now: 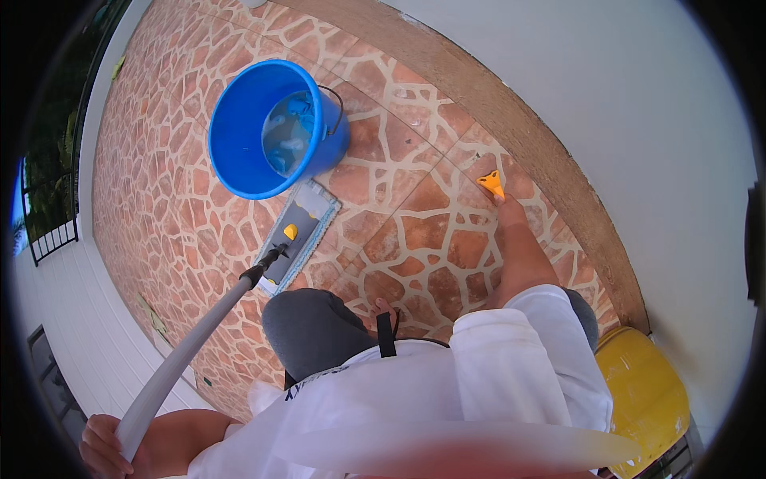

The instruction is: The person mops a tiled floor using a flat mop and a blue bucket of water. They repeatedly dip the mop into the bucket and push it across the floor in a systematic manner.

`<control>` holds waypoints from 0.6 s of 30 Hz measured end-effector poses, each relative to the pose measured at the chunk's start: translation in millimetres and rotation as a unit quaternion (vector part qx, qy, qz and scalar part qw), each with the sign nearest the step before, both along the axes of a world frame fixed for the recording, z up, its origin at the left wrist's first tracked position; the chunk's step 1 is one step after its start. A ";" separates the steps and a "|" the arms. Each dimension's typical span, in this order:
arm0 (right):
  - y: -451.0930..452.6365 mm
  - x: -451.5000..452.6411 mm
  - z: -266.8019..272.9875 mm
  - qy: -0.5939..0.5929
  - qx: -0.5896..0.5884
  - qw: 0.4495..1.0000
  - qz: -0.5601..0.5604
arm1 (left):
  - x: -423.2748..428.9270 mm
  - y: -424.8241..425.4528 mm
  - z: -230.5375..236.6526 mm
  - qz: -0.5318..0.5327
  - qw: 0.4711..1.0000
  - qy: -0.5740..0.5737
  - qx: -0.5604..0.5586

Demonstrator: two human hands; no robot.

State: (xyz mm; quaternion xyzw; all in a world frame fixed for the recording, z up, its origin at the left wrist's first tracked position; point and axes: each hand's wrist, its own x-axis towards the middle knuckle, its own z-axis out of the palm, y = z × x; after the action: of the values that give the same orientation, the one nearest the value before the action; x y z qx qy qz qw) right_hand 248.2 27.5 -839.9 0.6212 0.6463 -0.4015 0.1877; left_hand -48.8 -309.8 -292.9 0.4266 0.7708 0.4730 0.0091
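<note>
My left hand grips the pale pole of a flat mop at the lower left. The mop head, grey with a yellow tab and a light blue and white pad, lies on the tiled floor at the pole's far end. My right hand reaches down at the right and holds an orange scraper, its wide end at the floor tiles. A blue plastic bucket stands beyond the mop head, with cloudy water and blue cloths inside and its black handle hanging at the side.
A brown skirting strip runs along the foot of the white wall. Near my right side is a yellow container. A black railing and a white-panelled surface are at the left. My bare foot is on the patterned tiles.
</note>
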 end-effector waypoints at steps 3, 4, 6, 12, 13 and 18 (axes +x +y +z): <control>14.9 -45.3 -0.1 -0.017 -0.014 0.995 0.092 | -4.8 -8.4 -1.5 0.039 0.999 0.013 0.016; 20.8 -57.7 -0.4 -0.016 -0.017 0.995 0.101 | -6.3 -8.6 -3.1 0.035 0.994 -0.018 0.097; 26.4 -67.0 -0.3 -0.027 -0.039 0.992 0.115 | -6.4 -6.4 -6.9 -0.029 0.978 -0.104 0.181; 34.1 16.2 28.1 -0.141 0.013 0.972 0.189 | -24.8 10.9 -19.7 0.008 0.954 -0.112 0.277; 39.7 25.3 37.7 -0.122 0.025 0.981 0.152 | -30.7 12.8 -20.3 0.024 0.949 -0.121 0.292; 46.7 60.6 134.1 -0.008 0.004 1.000 0.027 | -57.3 21.0 -19.0 0.082 0.963 -0.122 0.226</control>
State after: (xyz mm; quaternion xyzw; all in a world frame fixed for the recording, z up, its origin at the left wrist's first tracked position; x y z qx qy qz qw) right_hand 308.8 74.2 -705.9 0.6076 0.6628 -0.3888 0.2009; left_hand -106.1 -288.9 -311.9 0.2925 0.6691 0.6824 -0.0325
